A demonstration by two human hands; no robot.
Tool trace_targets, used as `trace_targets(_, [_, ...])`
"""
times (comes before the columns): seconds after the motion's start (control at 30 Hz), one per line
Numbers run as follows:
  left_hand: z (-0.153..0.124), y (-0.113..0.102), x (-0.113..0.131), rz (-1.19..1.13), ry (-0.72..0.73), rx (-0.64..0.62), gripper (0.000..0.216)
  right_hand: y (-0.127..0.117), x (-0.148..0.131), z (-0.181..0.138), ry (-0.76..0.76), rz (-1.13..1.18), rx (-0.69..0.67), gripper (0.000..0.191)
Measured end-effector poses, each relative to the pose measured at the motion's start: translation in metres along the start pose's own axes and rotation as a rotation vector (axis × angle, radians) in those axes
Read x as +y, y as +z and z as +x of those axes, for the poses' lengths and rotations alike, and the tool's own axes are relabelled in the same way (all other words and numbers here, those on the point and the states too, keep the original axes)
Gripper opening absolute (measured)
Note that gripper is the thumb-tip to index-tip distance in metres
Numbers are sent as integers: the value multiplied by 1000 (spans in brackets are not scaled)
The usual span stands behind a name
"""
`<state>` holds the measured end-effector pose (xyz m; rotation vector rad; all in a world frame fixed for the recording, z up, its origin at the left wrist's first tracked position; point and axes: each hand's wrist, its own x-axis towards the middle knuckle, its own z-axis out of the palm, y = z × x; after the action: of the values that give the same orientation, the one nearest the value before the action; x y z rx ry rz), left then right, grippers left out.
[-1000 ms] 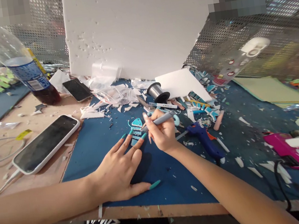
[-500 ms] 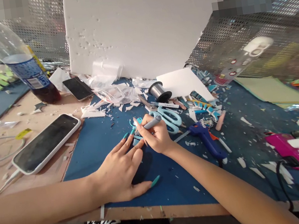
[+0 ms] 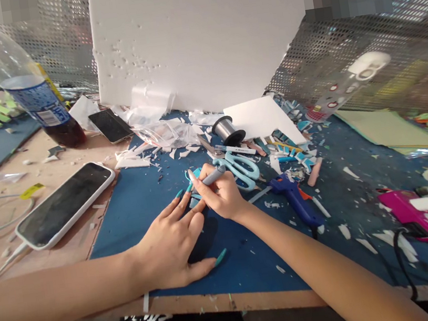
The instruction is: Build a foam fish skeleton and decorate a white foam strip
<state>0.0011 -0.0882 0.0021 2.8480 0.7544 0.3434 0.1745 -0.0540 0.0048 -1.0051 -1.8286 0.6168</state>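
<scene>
Light-blue, segmented flat craft piece (image 3: pixel 195 201) lies on the blue-covered surface (image 3: pixel 137 208), left of its middle and back from the near edge, partly hidden under my hands. My left hand (image 3: pixel 176 235) is spread flat, fingertips on the piece, thumb resting nearer the front edge. My right hand (image 3: pixel 218 191) is curled round a grey pen-like tool (image 3: pixel 214 175), its tip hidden from me.

I judge a slip the main risk: the tool's end is right beside my left fingertips, so a skid could catch a nail or finger. If those long turquoise nails press unevenly, the piece could slide or its narrow segments bend. My right knuckles are just beside the light-blue-handled scissors (image 3: pixel 244 169), and a wide sweep could knock them. Farther right, a dark-blue glue gun (image 3: pixel 297 202) lies near my forearm; I can't tell whether it is hot.

Toward the far left corner, a clear plastic bottle with a blue label (image 3: pixel 36 103) holds dark liquid at its base; a hard bump could tip it. Near the far edge is a crumpled clear plastic bag (image 3: pixel 166 134), contents unclear. Toward the far right corner, I can't make out anything inside a transparent white-topped container (image 3: pixel 335 98).
</scene>
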Motion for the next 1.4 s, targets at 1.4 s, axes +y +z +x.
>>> trace_targets(1.4, [-1, 1, 0, -30, -5, -7, 47, -3, 2, -5, 67, 83, 35, 34])
